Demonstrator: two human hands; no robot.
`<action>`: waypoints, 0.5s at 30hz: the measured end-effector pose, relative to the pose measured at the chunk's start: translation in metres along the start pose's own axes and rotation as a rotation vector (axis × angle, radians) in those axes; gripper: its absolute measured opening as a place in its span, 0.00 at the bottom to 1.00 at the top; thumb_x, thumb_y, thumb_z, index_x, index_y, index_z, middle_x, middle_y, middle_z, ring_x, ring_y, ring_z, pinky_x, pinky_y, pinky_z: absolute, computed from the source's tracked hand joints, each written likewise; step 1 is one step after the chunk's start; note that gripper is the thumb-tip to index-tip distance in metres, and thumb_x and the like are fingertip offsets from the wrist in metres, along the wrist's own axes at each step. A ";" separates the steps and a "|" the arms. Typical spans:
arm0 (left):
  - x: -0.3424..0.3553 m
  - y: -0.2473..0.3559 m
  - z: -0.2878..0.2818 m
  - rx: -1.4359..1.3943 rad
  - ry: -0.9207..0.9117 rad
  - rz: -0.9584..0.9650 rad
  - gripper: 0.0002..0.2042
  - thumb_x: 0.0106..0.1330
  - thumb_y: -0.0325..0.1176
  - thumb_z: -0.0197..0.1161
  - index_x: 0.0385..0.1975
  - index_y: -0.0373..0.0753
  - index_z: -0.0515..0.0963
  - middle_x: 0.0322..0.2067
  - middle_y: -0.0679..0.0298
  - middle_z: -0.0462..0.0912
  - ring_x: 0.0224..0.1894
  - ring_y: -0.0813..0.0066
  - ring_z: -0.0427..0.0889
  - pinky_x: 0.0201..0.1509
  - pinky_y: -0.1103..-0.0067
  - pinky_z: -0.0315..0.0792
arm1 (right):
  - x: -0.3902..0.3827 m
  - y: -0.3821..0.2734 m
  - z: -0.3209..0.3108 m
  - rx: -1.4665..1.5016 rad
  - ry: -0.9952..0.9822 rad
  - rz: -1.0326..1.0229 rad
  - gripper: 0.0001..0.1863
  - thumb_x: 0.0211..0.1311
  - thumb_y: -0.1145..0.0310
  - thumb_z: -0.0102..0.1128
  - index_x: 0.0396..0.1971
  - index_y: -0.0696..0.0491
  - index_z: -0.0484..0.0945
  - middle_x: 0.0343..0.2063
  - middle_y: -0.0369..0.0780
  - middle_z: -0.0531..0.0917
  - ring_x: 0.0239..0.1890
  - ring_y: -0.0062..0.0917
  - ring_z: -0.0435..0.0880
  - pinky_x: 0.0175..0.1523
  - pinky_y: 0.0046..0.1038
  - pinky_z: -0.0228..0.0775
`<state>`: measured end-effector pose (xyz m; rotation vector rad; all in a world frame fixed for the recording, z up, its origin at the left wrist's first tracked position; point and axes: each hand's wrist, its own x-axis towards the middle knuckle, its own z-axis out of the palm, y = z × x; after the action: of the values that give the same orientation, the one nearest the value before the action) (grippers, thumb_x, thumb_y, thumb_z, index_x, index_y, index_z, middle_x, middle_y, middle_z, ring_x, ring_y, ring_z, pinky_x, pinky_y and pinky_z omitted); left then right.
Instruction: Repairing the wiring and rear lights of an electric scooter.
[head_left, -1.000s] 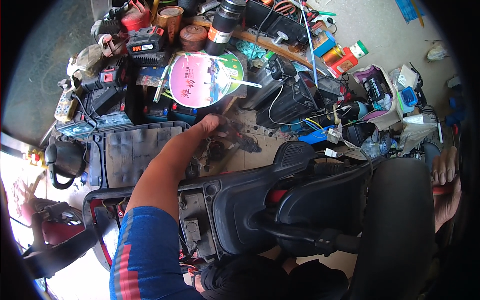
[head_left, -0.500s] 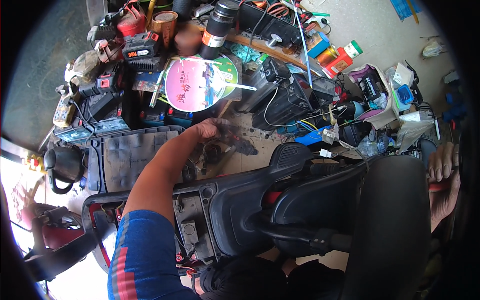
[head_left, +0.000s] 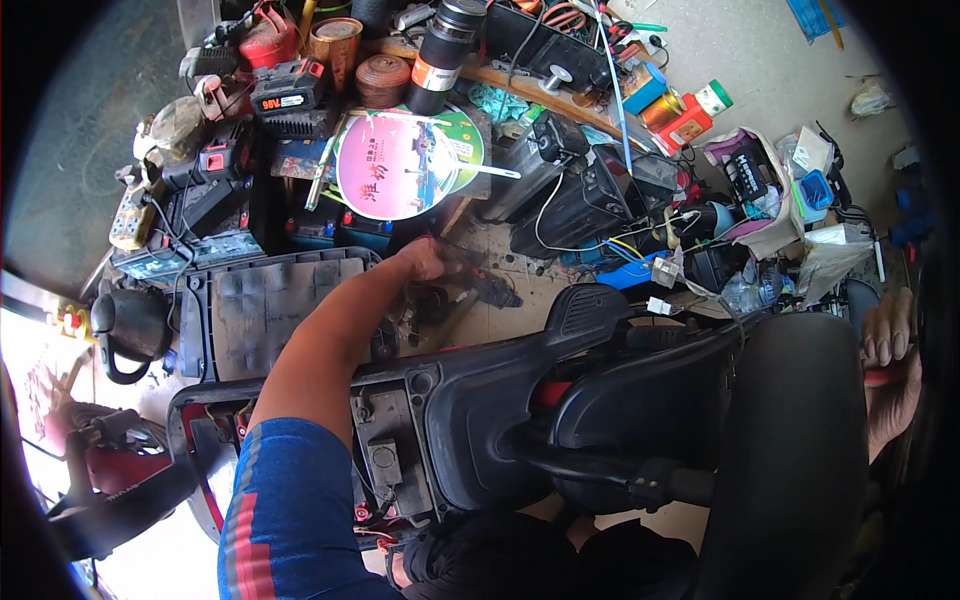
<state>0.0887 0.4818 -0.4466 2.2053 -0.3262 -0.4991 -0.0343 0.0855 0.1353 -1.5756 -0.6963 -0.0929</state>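
Tiled floor (head_left: 505,322) lies cluttered; left hand (head_left: 428,260) grip unclear; right hand (head_left: 890,345) clasps red object (head_left: 884,377).

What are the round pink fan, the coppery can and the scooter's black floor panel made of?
Round pink fan: probably thin plastic, glossy, since light glares off it.
Coppery can: seems metal, worn, with streaky shine.
Black floor panel: likely molded plastic, satin, with smooth rounded grooves.
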 end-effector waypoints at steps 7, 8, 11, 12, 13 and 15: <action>-0.022 0.015 -0.013 0.297 0.298 -0.442 0.17 0.70 0.36 0.52 0.51 0.35 0.80 0.53 0.49 0.82 0.57 0.57 0.82 0.59 0.66 0.75 | 0.012 0.023 0.013 0.089 -0.091 0.039 0.09 0.70 0.66 0.62 0.41 0.53 0.74 0.29 0.37 0.74 0.30 0.25 0.71 0.38 0.26 0.66; -0.014 0.012 -0.008 0.381 0.369 -0.388 0.16 0.70 0.34 0.50 0.51 0.35 0.80 0.51 0.50 0.83 0.55 0.56 0.82 0.58 0.65 0.76 | 0.013 0.018 0.016 0.077 -0.086 0.035 0.09 0.69 0.65 0.63 0.40 0.53 0.75 0.29 0.38 0.75 0.29 0.25 0.72 0.38 0.26 0.67; 0.009 0.004 -0.001 0.539 0.374 -0.335 0.17 0.71 0.32 0.49 0.54 0.34 0.77 0.52 0.50 0.83 0.57 0.54 0.81 0.62 0.64 0.73 | 0.015 0.006 0.016 0.048 -0.036 0.021 0.09 0.68 0.63 0.65 0.39 0.52 0.78 0.28 0.37 0.78 0.29 0.26 0.74 0.37 0.27 0.68; 0.016 0.001 0.000 0.538 0.372 -0.332 0.17 0.71 0.32 0.49 0.54 0.34 0.77 0.52 0.50 0.83 0.57 0.54 0.81 0.62 0.64 0.73 | 0.018 0.005 0.019 0.045 -0.033 0.022 0.09 0.68 0.63 0.65 0.39 0.52 0.78 0.28 0.37 0.78 0.29 0.26 0.74 0.37 0.27 0.68; 0.022 -0.004 -0.002 0.578 0.403 -0.326 0.17 0.71 0.31 0.48 0.55 0.33 0.76 0.53 0.50 0.82 0.59 0.54 0.80 0.64 0.64 0.71 | 0.024 0.002 0.023 0.077 -0.157 0.039 0.11 0.70 0.62 0.64 0.42 0.53 0.79 0.30 0.39 0.79 0.31 0.27 0.76 0.38 0.28 0.71; 0.039 -0.012 0.003 0.614 0.439 -0.310 0.18 0.71 0.30 0.46 0.55 0.32 0.75 0.54 0.51 0.81 0.60 0.54 0.79 0.65 0.63 0.69 | 0.028 -0.001 0.027 0.098 -0.279 0.052 0.12 0.71 0.61 0.62 0.45 0.54 0.79 0.31 0.41 0.80 0.32 0.29 0.78 0.39 0.29 0.74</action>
<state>0.1231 0.4717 -0.4669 2.9037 0.1242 -0.0558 -0.0216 0.1209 0.1445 -1.5262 -0.8622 0.2004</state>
